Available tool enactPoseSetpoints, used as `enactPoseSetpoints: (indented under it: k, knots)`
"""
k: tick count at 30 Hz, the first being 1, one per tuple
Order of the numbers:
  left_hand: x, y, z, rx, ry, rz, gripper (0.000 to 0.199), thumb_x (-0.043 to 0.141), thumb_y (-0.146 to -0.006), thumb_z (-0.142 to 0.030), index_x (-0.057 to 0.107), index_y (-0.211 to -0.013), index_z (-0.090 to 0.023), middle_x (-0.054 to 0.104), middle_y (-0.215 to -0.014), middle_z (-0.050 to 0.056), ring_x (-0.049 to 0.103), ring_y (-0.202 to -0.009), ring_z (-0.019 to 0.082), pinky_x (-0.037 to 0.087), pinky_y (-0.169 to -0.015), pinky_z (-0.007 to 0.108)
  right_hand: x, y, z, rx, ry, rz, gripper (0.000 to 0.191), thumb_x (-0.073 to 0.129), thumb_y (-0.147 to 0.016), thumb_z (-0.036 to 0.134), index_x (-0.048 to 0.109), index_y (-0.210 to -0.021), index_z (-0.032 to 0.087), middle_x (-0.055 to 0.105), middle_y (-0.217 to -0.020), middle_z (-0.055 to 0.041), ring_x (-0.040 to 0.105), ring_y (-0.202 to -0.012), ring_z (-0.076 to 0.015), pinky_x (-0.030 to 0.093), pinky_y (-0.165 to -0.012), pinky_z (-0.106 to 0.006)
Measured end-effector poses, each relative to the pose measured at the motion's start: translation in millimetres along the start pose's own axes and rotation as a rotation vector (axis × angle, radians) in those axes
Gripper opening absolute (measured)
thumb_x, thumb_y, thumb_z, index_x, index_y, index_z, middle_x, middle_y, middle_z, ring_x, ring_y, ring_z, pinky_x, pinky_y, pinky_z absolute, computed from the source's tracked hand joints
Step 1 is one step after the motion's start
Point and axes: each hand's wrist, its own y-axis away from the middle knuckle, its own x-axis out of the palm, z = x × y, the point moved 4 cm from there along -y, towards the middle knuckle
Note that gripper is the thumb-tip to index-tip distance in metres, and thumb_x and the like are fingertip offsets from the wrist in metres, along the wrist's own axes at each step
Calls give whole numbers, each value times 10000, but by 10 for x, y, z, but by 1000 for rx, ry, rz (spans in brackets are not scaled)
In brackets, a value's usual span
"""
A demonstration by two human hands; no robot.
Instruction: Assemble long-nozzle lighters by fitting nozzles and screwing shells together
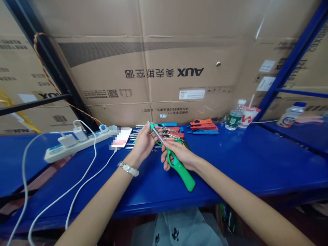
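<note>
A green long-necked lighter [182, 172] slants across the space between my hands, its handle with the trigger ring pointing toward me. My right hand [180, 153] is closed around it where the metal neck meets the green body. My left hand [145, 141] pinches the far end of the neck, where a small green piece [152, 126] shows between thumb and fingers. Just behind both hands lie several metal necks and red and blue lighter parts [174, 130], partly hidden by my fingers. Farther right is a stack of orange, red and blue lighter bodies [204, 126].
On the blue table [243, 160], a white power strip [82, 143] with plugs and cables lies left, beside a phone [121, 137]. A water bottle [233, 116], a paper cup [248, 117] and another bottle [292, 114] stand right. Large cardboard [164, 51] backs the table.
</note>
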Motion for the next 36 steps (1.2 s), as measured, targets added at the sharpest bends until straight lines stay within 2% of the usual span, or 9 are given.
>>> enactPoseSetpoints:
  k: [5,8,11,13,16,19,23,29,36]
  knots:
    - [-64,-324,-218,172,-56,-79,371,626,-953,-514,503,-775,-213,564,-734,8,558,-676,118,531,-746,290,37,17,-15,-4,52,9,298,531,-1014,464,483,-879,203,702,-599,-18,668,-434,-164,477,-387,-202]
    - [-171,-390,-330,279,-153,-112,365,633,-931,-541,515,-819,-215,617,-830,31,609,-768,138,528,-792,313,26,24,11,-11,59,-21,303,546,-1003,468,497,-877,197,684,-571,-12,655,-417,-161,459,-376,-194]
    - [-325,-284,-383,363,-358,-135,336,686,-880,-534,594,-925,-214,671,-964,60,644,-867,167,530,-807,328,-24,22,59,-33,32,-77,280,545,-1000,447,509,-880,197,682,-574,-8,650,-416,-163,496,-392,-221]
    - [-420,-173,-382,402,-639,-84,352,747,-817,-522,657,-939,-205,686,-938,58,637,-852,184,528,-783,328,-58,19,88,-50,17,-113,260,545,-999,430,510,-883,200,677,-570,-4,646,-415,-168,519,-401,-243]
    - [-546,-48,-322,443,-1030,86,300,760,-795,-474,706,-887,-194,700,-893,65,634,-823,212,522,-801,365,-84,14,106,-61,18,-147,232,541,-1000,401,517,-890,197,669,-565,-5,644,-417,-168,516,-397,-241]
    - [-681,-23,-245,438,-1207,192,181,729,-808,-338,705,-927,-204,722,-946,80,656,-873,243,518,-837,401,-85,10,102,-53,33,-159,201,526,-1004,363,529,-899,191,668,-570,-9,644,-419,-163,491,-380,-220]
    - [-800,-61,-165,431,-1345,231,116,715,-798,-241,691,-910,-219,725,-946,82,648,-900,263,509,-865,427,-79,13,102,-52,49,-177,189,503,-1011,325,539,-890,185,664,-563,-14,642,-419,-163,484,-375,-217]
    - [-822,-55,-89,492,-1424,312,59,714,-827,-232,722,-880,-207,643,-992,80,614,-956,255,508,-908,430,-67,26,105,-44,60,-185,195,503,-1015,309,554,-879,178,664,-568,-18,646,-423,-161,475,-374,-210]
    - [-638,88,-173,624,-1515,262,205,692,-889,-229,685,-1093,-204,577,-1086,80,582,-1035,259,500,-945,432,-74,17,87,-45,21,-174,178,577,-982,322,592,-894,168,656,-569,-13,632,-437,-153,497,-389,-217]
